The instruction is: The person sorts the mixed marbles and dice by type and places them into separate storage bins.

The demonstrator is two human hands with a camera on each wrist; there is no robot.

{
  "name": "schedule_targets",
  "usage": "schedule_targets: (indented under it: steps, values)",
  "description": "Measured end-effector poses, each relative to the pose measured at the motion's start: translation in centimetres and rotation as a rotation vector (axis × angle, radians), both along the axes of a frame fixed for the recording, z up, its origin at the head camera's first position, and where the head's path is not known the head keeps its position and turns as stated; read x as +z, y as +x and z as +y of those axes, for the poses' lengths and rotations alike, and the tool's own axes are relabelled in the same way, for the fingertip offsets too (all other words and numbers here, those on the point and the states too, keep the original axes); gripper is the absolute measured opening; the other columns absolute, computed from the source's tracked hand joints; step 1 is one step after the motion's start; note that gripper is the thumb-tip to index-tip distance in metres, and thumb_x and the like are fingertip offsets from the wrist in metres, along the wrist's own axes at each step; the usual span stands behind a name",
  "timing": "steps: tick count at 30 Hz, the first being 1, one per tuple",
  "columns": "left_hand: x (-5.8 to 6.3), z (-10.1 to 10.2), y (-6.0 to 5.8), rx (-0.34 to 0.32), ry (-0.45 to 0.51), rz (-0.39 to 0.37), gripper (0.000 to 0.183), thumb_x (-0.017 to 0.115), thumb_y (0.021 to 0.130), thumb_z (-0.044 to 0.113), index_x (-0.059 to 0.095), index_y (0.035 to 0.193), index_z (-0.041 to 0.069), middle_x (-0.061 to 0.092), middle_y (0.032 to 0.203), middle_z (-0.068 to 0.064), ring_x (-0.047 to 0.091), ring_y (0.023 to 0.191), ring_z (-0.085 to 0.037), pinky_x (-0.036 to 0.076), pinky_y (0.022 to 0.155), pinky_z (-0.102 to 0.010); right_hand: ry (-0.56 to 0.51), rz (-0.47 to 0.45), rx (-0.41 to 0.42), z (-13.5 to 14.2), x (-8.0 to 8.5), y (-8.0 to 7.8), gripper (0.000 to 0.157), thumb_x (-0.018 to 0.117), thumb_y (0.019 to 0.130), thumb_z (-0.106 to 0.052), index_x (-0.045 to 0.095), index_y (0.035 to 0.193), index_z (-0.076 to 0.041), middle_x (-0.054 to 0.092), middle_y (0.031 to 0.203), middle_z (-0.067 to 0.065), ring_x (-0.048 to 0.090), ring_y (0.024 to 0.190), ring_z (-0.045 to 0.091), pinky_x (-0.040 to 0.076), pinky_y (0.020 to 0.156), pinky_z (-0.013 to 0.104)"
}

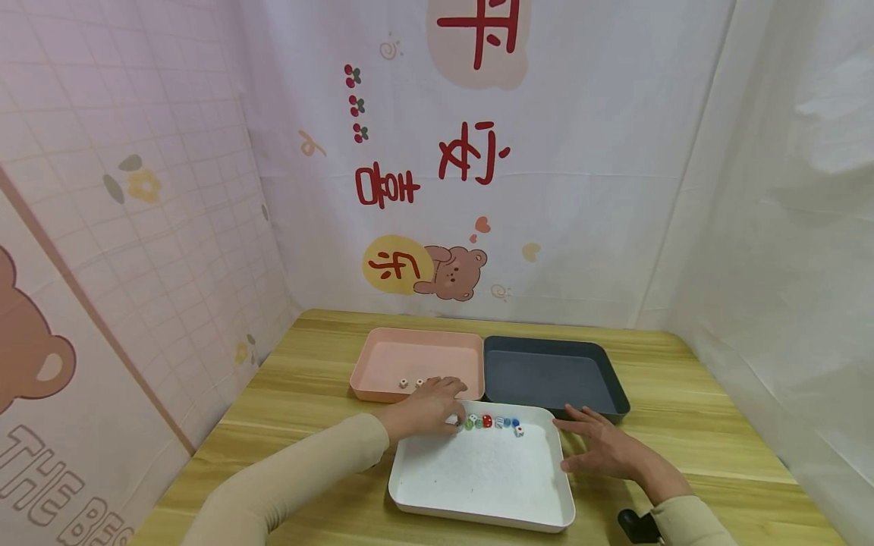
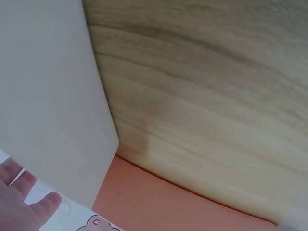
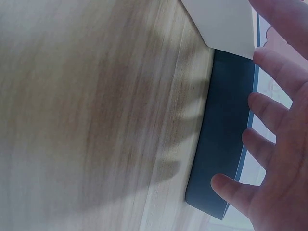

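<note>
A row of small dice (image 1: 499,422), white, green, red and blue, lies along the far side of a white tray (image 1: 481,485). At the row's left end my left hand (image 1: 426,408) reaches over the tray's far left corner, fingers bent down and thumb low beside a pale die. I cannot tell whether they pinch it. Those fingertips are hidden behind the tray rim in the left wrist view. My right hand (image 1: 604,447) has its fingers spread at the white tray's right rim; the right wrist view shows nothing in its fingers (image 3: 231,187).
Behind the white tray stand a pink tray (image 1: 423,353) with two white dice (image 1: 403,383) showing near its front, and a dark blue tray (image 1: 553,375) beside it on the right. A black object (image 1: 638,525) lies near my right forearm on the wooden table (image 1: 710,425).
</note>
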State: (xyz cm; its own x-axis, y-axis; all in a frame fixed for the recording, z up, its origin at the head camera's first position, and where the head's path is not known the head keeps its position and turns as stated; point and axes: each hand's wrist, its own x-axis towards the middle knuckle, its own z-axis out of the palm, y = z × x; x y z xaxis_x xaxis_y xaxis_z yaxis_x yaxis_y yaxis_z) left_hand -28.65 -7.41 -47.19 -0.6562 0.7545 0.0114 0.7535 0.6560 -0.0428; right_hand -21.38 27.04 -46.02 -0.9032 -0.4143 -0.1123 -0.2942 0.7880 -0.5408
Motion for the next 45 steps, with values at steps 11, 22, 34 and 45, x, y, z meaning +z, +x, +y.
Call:
schedule_targets:
  steps: [11, 22, 34, 45]
  values:
    - [-0.1, 0.0, 0.0, 0.007, -0.012, 0.005, 0.010, 0.078, 0.086, 0.033, 0.076, 0.096, 0.030, 0.054, 0.138, -0.003, 0.041, 0.134, -0.020, 0.036, 0.110, -0.044, 0.003, 0.003, 0.003, 0.0, 0.0, 0.0, 0.078, 0.084, 0.076, -0.041, 0.057, 0.140, -0.006, 0.030, 0.154, 0.029, 0.014, 0.140, 0.059, 0.022, 0.102, 0.076]
    - [1.0, -0.3, -0.6, 0.062, 0.058, -0.026, 0.011, 0.075, 0.088, 0.031, 0.075, 0.098, 0.029, 0.053, 0.138, -0.005, 0.043, 0.132, -0.021, 0.032, 0.113, -0.041, 0.018, 0.016, 0.012, 0.0, 0.1, -0.1, 0.077, 0.084, 0.076, -0.041, 0.057, 0.140, -0.007, 0.031, 0.154, 0.029, 0.015, 0.139, 0.060, 0.024, 0.101, 0.076]
    - [4.7, -1.2, -2.3, 0.151, 0.205, -0.073, 0.008, 0.075, 0.088, 0.029, 0.074, 0.095, 0.027, 0.052, 0.138, -0.007, 0.047, 0.129, -0.025, 0.039, 0.109, -0.042, 0.014, 0.008, 0.004, 0.0, 0.0, -0.1, 0.077, 0.084, 0.076, -0.040, 0.057, 0.140, -0.007, 0.031, 0.154, 0.029, 0.015, 0.139, 0.059, 0.023, 0.101, 0.076]
    - [7.4, -2.5, -4.3, 0.258, 0.418, -0.194, 0.006, 0.073, 0.091, 0.026, 0.072, 0.094, 0.021, 0.047, 0.145, -0.013, 0.043, 0.134, -0.031, 0.042, 0.107, -0.044, 0.010, 0.001, -0.007, 0.0, -0.1, -0.1, 0.079, 0.084, 0.075, -0.042, 0.057, 0.140, -0.006, 0.030, 0.155, 0.028, 0.015, 0.140, 0.059, 0.022, 0.102, 0.076]
